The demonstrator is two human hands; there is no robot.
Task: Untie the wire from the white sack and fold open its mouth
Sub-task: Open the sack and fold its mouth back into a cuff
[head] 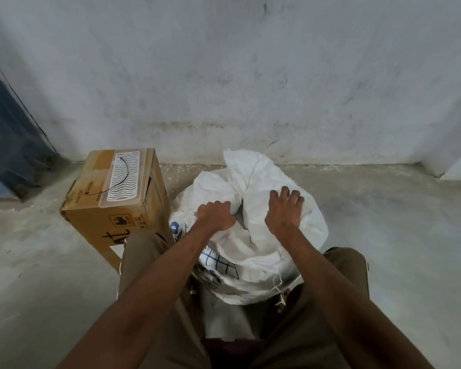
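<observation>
- Between the seated person's knees, on the concrete floor (383,235) close to the grey wall (250,75), stands the white sack (250,251), its loose top cloth crumpled and partly rolled outward.
- Left hand (215,216): curled into a fist around a bunch of the sack's cloth at the near-left side of the mouth.
- Right hand (284,209): fingers spread wide and laid flat on the cloth at the right side of the mouth, pressing it down and outward; it grips nothing that can be seen.
- Thin dark wire (120,177): lies in a curve on top of the cardboard box (112,198) just to the left of the sack, apart from the sack itself. No tie is visible on the sack's neck.
- Step in hand, as a judgement: the untying looks finished, and the folding open of the mouth is under way. A flap of cloth at the far side rises above the rest and appears not yet turned down.
- Next move, as a judgement: it calls for both hands to work round the rim, rolling the cloth outward and down evenly, with the far flap taken last, so that the opening holds its shape.
- Contents of the sack: hidden by the cloth and cannot be told.
</observation>
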